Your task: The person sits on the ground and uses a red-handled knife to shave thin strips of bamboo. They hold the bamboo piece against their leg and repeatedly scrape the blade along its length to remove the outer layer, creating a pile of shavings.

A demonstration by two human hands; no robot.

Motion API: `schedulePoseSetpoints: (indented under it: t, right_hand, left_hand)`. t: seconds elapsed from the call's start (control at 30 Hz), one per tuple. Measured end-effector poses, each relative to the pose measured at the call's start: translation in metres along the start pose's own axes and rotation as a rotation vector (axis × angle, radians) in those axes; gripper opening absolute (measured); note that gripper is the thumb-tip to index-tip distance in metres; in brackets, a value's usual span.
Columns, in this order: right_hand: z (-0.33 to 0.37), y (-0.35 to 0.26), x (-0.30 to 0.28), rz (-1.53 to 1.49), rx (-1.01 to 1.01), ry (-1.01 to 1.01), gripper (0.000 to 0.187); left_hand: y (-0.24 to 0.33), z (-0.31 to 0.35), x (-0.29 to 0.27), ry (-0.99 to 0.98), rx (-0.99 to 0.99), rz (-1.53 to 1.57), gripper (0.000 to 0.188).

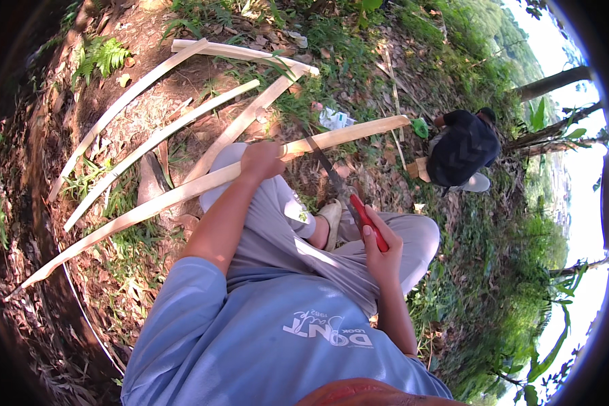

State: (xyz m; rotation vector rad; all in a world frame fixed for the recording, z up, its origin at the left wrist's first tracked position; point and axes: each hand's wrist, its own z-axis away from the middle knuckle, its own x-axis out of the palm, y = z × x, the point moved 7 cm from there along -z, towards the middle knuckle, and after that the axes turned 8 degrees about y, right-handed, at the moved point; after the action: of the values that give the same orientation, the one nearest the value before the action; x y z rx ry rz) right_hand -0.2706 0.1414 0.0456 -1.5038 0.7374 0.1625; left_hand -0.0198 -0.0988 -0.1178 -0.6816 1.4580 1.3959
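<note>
A long pale wooden plank (155, 205) slants from the lower left across my lap to the upper right. My left hand (262, 160) is closed around it over my raised knee. In my right hand (384, 245) is a handsaw (331, 172) with a red handle and a dark blade. The blade lies across the plank to the right of my left hand, touching or just over its edge. Whether it has cut into the wood I cannot tell. My fingers are wrapped about the handle near my right thigh.
More pale wooden strips (125, 111) lie on the leaf-strewn slope ahead and to the left. A white packet (335, 119) rests beyond the plank. On the right, a person in dark clothes (463, 149) bends near a green object (420, 128). A tree trunk (555, 82) stands behind.
</note>
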Motion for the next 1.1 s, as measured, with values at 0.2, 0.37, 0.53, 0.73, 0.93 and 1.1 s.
schedulePoseSetpoints:
  t: [0.2,0.37,0.53,0.73,0.93,1.1]
  right_hand:
    - [0.003,-0.014,0.001,0.030,-0.030,-0.007,0.041]
    - [0.003,-0.013,0.008,-0.005,0.012,0.014,0.040]
    - [0.004,-0.012,0.012,-0.024,0.055,0.012,0.040]
    - [0.004,-0.012,0.014,-0.031,0.077,0.002,0.040]
    - [0.001,0.004,0.014,-0.058,0.064,0.050,0.041]
    - [-0.003,0.006,0.014,-0.073,0.132,0.036,0.039]
  left_hand:
    - [-0.008,-0.001,0.010,0.024,0.014,-0.008,0.030]
    - [-0.003,0.000,0.007,0.032,0.031,0.005,0.026]
    - [-0.005,-0.001,0.005,0.017,0.023,0.000,0.027]
    - [-0.005,0.000,0.004,0.031,0.018,0.000,0.028]
    - [-0.005,-0.001,0.004,0.053,0.059,0.002,0.027]
    - [-0.008,-0.004,0.007,0.048,0.045,0.003,0.027]
